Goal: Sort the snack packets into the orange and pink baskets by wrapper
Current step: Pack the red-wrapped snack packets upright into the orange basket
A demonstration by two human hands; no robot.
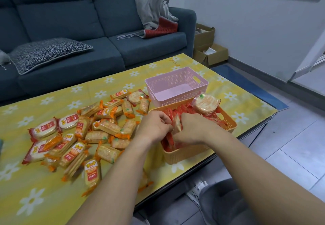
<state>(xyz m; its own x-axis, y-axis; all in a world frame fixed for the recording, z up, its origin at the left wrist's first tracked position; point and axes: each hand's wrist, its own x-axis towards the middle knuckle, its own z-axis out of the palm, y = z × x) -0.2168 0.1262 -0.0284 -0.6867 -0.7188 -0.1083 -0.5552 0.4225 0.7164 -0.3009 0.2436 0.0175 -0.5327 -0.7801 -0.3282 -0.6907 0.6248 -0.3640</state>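
Note:
An orange basket [186, 154] at the table's right front holds several red-wrapped packets [181, 110]. Both hands are inside it. My left hand [154, 124] and my right hand [193, 128] together grip an upright red-wrapped packet [177, 123] over the basket. A round red-wrapped cracker packet [205, 103] lies on the basket's far corner. The pink basket [175, 77] stands just behind and has nothing in it. A heap of orange-wrapped packets [105, 126] and a few red-wrapped ones [44, 128] is spread over the table to the left.
The table carries a yellow cloth with white flowers [109, 80]. A dark blue sofa [70, 22] with cushions runs along the far side. Cardboard boxes [207, 48] sit on the floor at the right. The table's right edge drops to grey tiles.

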